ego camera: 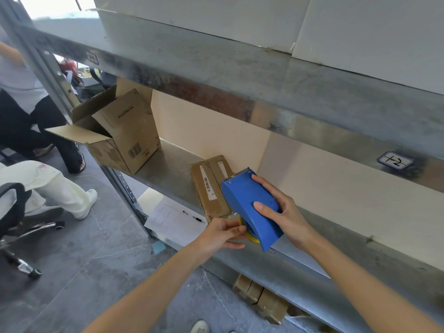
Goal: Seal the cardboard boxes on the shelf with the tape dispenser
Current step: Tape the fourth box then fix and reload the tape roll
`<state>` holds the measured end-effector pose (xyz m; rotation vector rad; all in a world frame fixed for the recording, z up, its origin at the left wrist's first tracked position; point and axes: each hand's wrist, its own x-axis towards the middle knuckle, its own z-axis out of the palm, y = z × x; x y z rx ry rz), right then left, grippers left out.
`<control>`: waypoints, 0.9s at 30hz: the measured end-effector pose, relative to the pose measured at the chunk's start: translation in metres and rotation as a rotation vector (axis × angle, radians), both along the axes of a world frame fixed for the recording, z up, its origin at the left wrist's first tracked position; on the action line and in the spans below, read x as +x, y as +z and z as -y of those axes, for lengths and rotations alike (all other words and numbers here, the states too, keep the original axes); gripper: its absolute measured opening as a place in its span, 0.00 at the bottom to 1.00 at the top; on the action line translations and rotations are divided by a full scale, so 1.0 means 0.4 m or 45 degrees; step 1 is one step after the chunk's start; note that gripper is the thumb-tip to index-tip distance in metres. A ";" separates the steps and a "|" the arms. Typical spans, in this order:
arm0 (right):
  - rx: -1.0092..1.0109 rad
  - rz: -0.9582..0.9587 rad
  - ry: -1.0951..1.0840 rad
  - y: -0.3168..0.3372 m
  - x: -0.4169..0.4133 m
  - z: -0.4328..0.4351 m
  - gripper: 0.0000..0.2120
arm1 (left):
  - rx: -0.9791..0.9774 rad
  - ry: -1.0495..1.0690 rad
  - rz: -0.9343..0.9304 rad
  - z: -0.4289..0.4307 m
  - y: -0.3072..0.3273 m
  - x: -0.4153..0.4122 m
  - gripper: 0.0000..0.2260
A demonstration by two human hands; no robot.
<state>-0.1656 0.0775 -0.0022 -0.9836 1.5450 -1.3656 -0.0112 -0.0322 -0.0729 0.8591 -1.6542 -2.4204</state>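
My right hand point(281, 212) grips a blue tape dispenser point(245, 200) from the right side, its toothed blade pointing away toward the shelf's back. My left hand point(222, 233) pinches the clear tape end at the yellow-edged roll under the dispenser's near end. Just behind the dispenser a small flat cardboard box point(211, 188) with barcode labels lies on the metal shelf point(168, 164). Farther left on the same shelf stands a larger cardboard box point(125, 133) with its flaps open.
A steel beam point(240, 92) of the upper shelf hangs over the work area, white boxes on it. Papers with a pen point(175, 218) lie on a lower level; small boxes point(262, 299) sit on the floor. Two people and an office chair point(19, 219) are at the left.
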 end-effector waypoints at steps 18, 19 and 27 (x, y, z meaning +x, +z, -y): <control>0.032 -0.162 0.115 0.004 -0.012 0.016 0.41 | -0.219 0.047 -0.094 0.038 0.021 -0.009 0.15; 0.046 -0.158 0.138 0.008 -0.013 0.018 0.44 | -0.207 0.045 -0.097 0.042 0.021 -0.009 0.16; 0.134 -0.240 0.273 0.020 -0.035 0.017 0.47 | -0.258 -0.028 -0.098 0.073 0.035 -0.006 0.17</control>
